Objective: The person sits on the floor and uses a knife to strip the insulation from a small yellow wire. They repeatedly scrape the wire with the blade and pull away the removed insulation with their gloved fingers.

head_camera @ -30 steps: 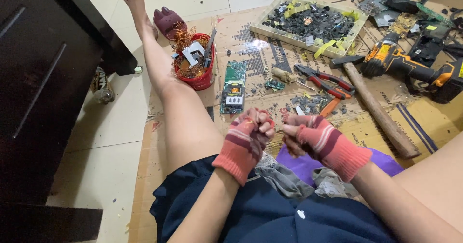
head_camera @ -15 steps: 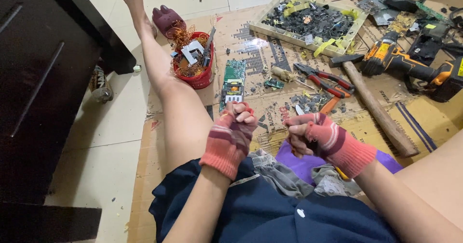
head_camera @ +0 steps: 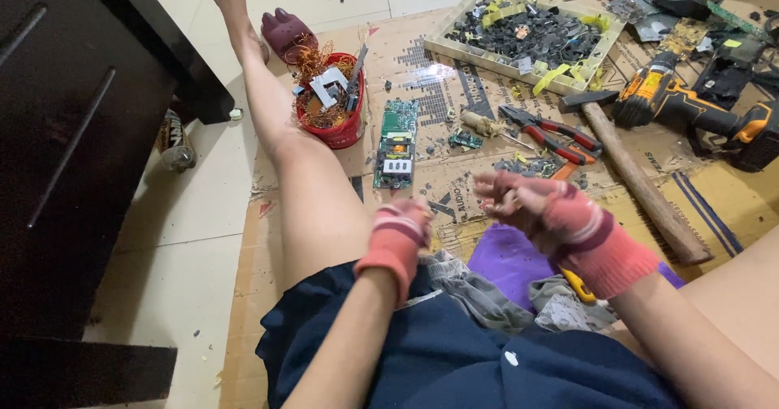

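Hands [head_camera: 454,226] in red knit gloves hover above flat corrugated cardboard [head_camera: 714,202]

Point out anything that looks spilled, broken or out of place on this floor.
Dark crumbs and chips litter the cardboard beside the pliers. Tangled copper wire spills over the red bowl's rim. A bare green circuit board lies loose on the cardboard.

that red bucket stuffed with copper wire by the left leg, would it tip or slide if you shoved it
The red bucket would probably slide on the flat cardboard sheet rather than tip, since it looks short and wide. The tangled copper wire and metal pieces heaped above its rim likely make it fairly heavy, and loose strands may spring out or snag when it is pushed.
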